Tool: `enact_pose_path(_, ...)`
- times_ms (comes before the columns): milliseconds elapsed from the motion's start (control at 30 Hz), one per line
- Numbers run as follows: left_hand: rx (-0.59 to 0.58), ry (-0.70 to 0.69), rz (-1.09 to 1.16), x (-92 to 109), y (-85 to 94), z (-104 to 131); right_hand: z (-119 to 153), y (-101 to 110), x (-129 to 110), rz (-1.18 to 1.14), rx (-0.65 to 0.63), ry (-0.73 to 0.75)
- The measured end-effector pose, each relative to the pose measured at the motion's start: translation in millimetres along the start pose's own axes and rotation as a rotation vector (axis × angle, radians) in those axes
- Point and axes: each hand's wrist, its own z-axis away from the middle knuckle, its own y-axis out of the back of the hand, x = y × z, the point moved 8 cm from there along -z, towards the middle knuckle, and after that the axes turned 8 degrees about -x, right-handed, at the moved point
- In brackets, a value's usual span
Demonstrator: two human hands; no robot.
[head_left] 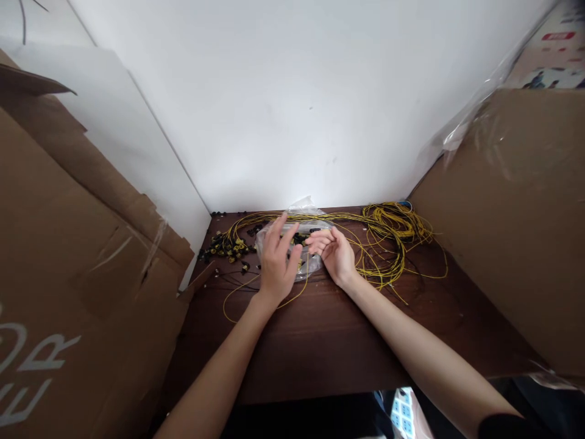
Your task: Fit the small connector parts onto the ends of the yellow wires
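Observation:
My left hand (278, 259) hovers over a clear plastic bag (313, 266), its fingers spread and holding nothing. Palm turned inward, my right hand (337, 256) is at the bag's right side with its fingers loosely curled and nothing visible in them. Small black and yellow connectors show in the bag, partly hidden by my hands. Left of it lies a pile of black and yellow connectors (233, 247) on wire ends. Yellow wires (329, 216) run behind the bag to a tangled coil (395, 228) on the right. One loose yellow wire loops in front of my left hand.
The dark brown wooden table (311, 353) meets a white wall (311, 110) at the back. Large cardboard boxes flank it, one at the left (91, 274) and one at the right (516, 213). Clear plastic film (461, 131) hangs at the right box's edge.

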Motion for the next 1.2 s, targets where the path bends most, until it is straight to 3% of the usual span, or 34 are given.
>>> enact_pose_path(133, -0.151, -0.219, 0.016, 40.3, -14.9, 7.0, -2.3, 3.2, 2.6, -0.207, 0.004, -0.097)
enact_pose_path(233, -0.330, -0.312, 0.103, 70.4, -37.5, 19.7, -1.3, 1.9, -0.4, -0.282, 0.009, -0.130)
enact_pose_path(367, -0.501, -0.149, 0.235, 79.0, -69.6, 34.0, 1.3, -4.0, -4.7, -0.275, -0.019, -0.154)
enact_pose_path(500, -0.714, -0.043, 0.345, 76.1, -89.6, 40.7, 3.7, -7.3, -1.2, -0.186, -0.052, -0.187)
enact_pose_path(600, -0.958, -0.012, 0.472, 77.3, -94.3, 43.5, 6.2, -7.8, 2.9, -0.087, -0.037, -0.209)
enact_pose_path(700, -1.108, -0.053, 0.701, 87.5, -89.3, 43.3, 9.6, -9.8, 5.9, -0.033, -0.009, -0.252)
enact_pose_path(833, -1.144, -0.147, 0.844, 97.6, -84.7, 40.6, 12.8, -16.3, 4.1, -0.041, -0.010, -0.249)
enact_pose_path(1033, -1.284, -0.075, 0.590, 91.9, -99.1, 48.5, 14.2, -20.8, 7.6, -0.042, -0.026, -0.248)
enact_pose_path(1200, -1.081, -0.047, 0.444, 91.4, -97.5, 40.2, 9.3, -14.6, -0.9, 0.023, -0.028, -0.207)
